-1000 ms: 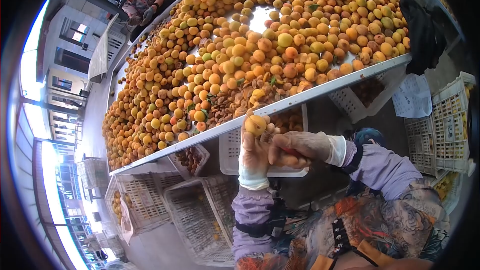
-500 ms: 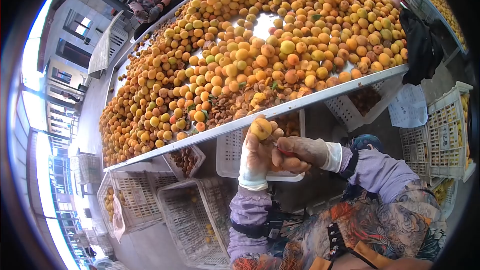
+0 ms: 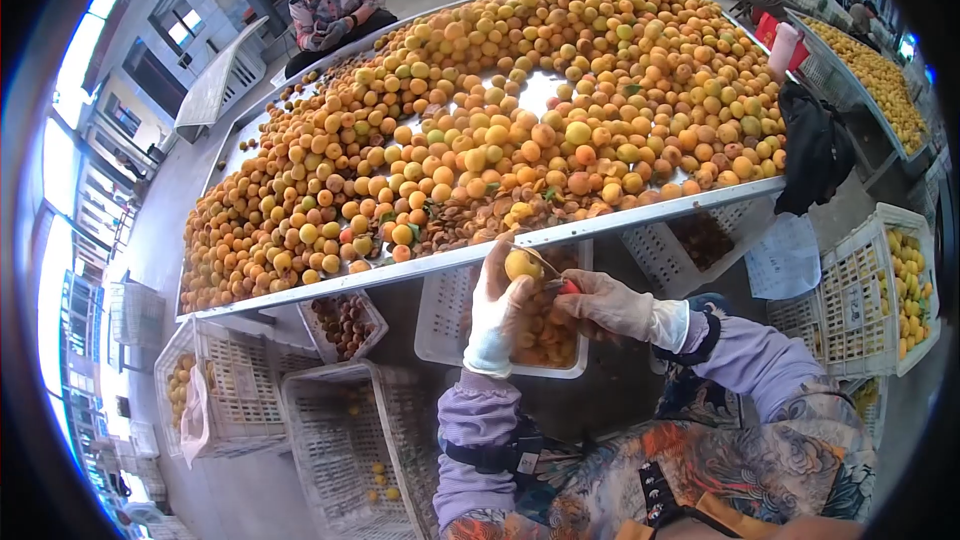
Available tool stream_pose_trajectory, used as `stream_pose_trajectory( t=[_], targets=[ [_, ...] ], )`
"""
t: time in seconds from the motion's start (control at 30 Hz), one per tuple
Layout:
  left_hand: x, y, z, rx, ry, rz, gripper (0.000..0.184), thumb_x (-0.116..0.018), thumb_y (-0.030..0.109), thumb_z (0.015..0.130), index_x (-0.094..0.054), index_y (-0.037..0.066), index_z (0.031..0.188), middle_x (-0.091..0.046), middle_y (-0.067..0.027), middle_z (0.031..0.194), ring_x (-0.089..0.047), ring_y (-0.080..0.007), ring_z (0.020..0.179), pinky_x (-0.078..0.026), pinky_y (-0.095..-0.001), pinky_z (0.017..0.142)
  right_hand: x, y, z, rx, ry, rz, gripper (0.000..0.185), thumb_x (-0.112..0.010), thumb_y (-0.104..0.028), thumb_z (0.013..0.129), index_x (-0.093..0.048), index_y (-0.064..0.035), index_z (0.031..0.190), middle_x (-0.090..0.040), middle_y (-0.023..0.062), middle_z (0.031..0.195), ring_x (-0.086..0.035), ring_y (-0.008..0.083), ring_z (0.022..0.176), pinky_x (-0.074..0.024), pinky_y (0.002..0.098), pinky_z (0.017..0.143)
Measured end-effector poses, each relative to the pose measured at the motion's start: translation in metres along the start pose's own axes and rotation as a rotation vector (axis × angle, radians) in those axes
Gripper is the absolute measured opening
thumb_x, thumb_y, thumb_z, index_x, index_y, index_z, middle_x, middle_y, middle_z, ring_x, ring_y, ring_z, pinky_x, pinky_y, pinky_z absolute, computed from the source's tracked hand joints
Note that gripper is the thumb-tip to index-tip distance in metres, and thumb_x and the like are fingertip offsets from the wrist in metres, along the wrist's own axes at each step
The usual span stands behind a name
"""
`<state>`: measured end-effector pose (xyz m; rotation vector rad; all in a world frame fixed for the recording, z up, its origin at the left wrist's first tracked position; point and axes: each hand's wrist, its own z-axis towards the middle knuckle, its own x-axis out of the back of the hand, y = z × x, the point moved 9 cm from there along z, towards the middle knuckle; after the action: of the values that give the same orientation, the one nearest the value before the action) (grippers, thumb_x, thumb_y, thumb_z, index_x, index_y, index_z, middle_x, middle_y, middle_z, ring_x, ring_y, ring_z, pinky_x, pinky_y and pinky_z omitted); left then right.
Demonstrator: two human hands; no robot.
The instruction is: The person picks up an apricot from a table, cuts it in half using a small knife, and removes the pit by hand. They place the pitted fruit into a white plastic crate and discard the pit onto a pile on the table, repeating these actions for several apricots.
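Observation:
My left hand [image 3: 497, 308], in a pale glove, holds a yellow apricot [image 3: 522, 264] between thumb and fingers just below the table's metal edge [image 3: 480, 252]. To its right my gloved right hand [image 3: 612, 305] is closed round a small tool with a red handle [image 3: 568, 287]; its thin tip reaches toward the apricot. Beneath both hands stands a white crate [image 3: 450, 315] with orange fruit pieces in it. On the table behind, whole apricots [image 3: 420, 180] are heaped, with brown, shrivelled pieces [image 3: 465, 223] near the edge.
White crates stand at the lower left [image 3: 330, 440] and right [image 3: 855, 305], some holding yellow fruit. A black cloth [image 3: 812, 145] hangs at the table's right corner. Across the table's far left a person [image 3: 335, 5] sits. Another fruit-laden table [image 3: 870, 80] stands at the right.
The view has shifted, showing more of the far side and the crates. My right hand has drawn slightly away from my left, and the red handle shows more clearly beside the apricot.

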<state>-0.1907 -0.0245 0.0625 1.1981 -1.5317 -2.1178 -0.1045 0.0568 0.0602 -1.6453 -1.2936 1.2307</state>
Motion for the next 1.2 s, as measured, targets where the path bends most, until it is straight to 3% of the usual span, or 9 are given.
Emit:
stream_pose_trajectory(
  t=[0.37, 0.6, 0.7, 0.83, 0.93, 1.0, 1.03, 1.13, 1.2],
  targets=[
    [-0.023, -0.004, -0.009, -0.043, -0.104, 0.163, 0.045, -0.059, 0.025, 0.089, -0.045, -0.001, 0.124, -0.058, -0.0072, 0.103, -0.055, -0.0114, 0.086, -0.046, -0.0234, 0.073, 0.016, 0.001, -0.03, -0.267, 0.161, -0.286, 0.03, -0.047, -0.042, 0.094, -0.05, -0.0131, 0.087, -0.04, -0.0045, 0.05, -0.036, 0.0049, 0.039, -0.029, 0.0191, 0.034],
    [-0.025, -0.041, -0.011, 0.119, -0.064, -0.251, 0.044, -0.055, 0.032, 0.092, -0.047, -0.001, 0.121, -0.057, -0.0087, 0.102, -0.055, -0.0157, 0.092, -0.045, -0.0282, 0.084, -0.008, 0.015, -0.017, 0.091, 0.332, -0.081, 0.024, -0.045, -0.034, 0.096, -0.051, -0.0114, 0.09, -0.057, -0.0021, 0.072, -0.046, 0.0064, 0.049, -0.0375, 0.0203, 0.041],
    [-0.014, -0.026, -0.013, 0.058, -0.073, -0.078, 0.04, -0.054, 0.03, 0.093, -0.047, 0.0, 0.119, -0.057, -0.0087, 0.101, -0.055, -0.0156, 0.093, -0.045, -0.0278, 0.083, 0.001, 0.021, -0.019, -0.2, 0.257, -0.229, 0.028, -0.044, -0.04, 0.095, -0.049, -0.0134, 0.089, -0.047, -0.0028, 0.059, -0.041, 0.0065, 0.039, -0.0336, 0.0222, 0.033],
    [-0.019, -0.017, -0.013, -0.016, -0.129, -0.01, 0.037, -0.052, 0.024, 0.093, -0.047, 0.001, 0.121, -0.056, -0.0071, 0.104, -0.054, -0.011, 0.086, -0.047, -0.0246, 0.07, -0.001, 0.008, -0.019, -0.183, 0.183, -0.317, 0.031, -0.044, -0.044, 0.094, -0.047, -0.0139, 0.088, -0.042, -0.0026, 0.054, -0.038, 0.0076, 0.034, -0.0297, 0.0231, 0.029],
    [-0.021, -0.017, -0.009, -0.112, -0.058, 0.049, 0.038, -0.053, 0.03, 0.092, -0.049, 0.002, 0.117, -0.059, -0.0078, 0.1, -0.057, -0.0148, 0.08, -0.048, -0.029, 0.074, -0.008, 0.012, -0.024, -0.192, 0.281, -0.33, 0.028, -0.046, -0.039, 0.095, -0.051, -0.0109, 0.092, -0.047, -0.0008, 0.059, -0.044, 0.008, 0.044, -0.037, 0.0233, 0.038],
    [-0.02, -0.034, -0.01, 0.092, 0.081, -0.35, 0.042, -0.054, 0.039, 0.091, -0.051, 0.002, 0.112, -0.061, -0.0089, 0.093, -0.06, -0.0175, 0.078, -0.049, -0.0306, 0.073, -0.013, 0.023, -0.02, 0.119, 0.455, -0.275, 0.024, -0.049, -0.029, 0.095, -0.055, -0.0057, 0.097, -0.053, -0.0003, 0.07, -0.047, 0.0065, 0.062, -0.0419, 0.0225, 0.054],
    [-0.017, -0.033, -0.009, 0.088, 0.08, -0.351, 0.042, -0.054, 0.039, 0.091, -0.051, 0.002, 0.112, -0.061, -0.0089, 0.093, -0.06, -0.0175, 0.078, -0.049, -0.0306, 0.073, -0.018, 0.026, -0.019, 0.109, 0.468, -0.24, 0.021, -0.05, -0.022, 0.095, -0.056, -0.0018, 0.1, -0.056, -0.001, 0.08, -0.046, 0.0052, 0.074, -0.0413, 0.0216, 0.065],
    [-0.014, -0.04, -0.013, 0.2, 0.051, -0.419, 0.047, -0.053, 0.048, 0.089, -0.054, 0.004, 0.104, -0.061, -0.0101, 0.092, -0.057, -0.021, 0.084, -0.048, -0.034, 0.076, -0.025, 0.024, -0.018, 0.005, 0.405, -0.073, 0.022, -0.05, -0.022, 0.095, -0.056, -0.0017, 0.1, -0.056, -0.0007, 0.081, -0.046, 0.0051, 0.076, -0.0415, 0.0213, 0.066],
    [-0.008, -0.045, -0.008, 0.176, 0.003, -0.42, 0.045, -0.052, 0.045, 0.09, -0.054, 0.003, 0.108, -0.059, -0.0108, 0.096, -0.057, -0.0204, 0.088, -0.048, -0.0343, 0.079, -0.017, 0.012, -0.025, -0.051, 0.408, -0.148, 0.023, -0.048, -0.028, 0.095, -0.054, -0.0058, 0.098, -0.053, 0.0002, 0.07, -0.048, 0.0067, 0.062, -0.0428, 0.0225, 0.055]
  ],
)
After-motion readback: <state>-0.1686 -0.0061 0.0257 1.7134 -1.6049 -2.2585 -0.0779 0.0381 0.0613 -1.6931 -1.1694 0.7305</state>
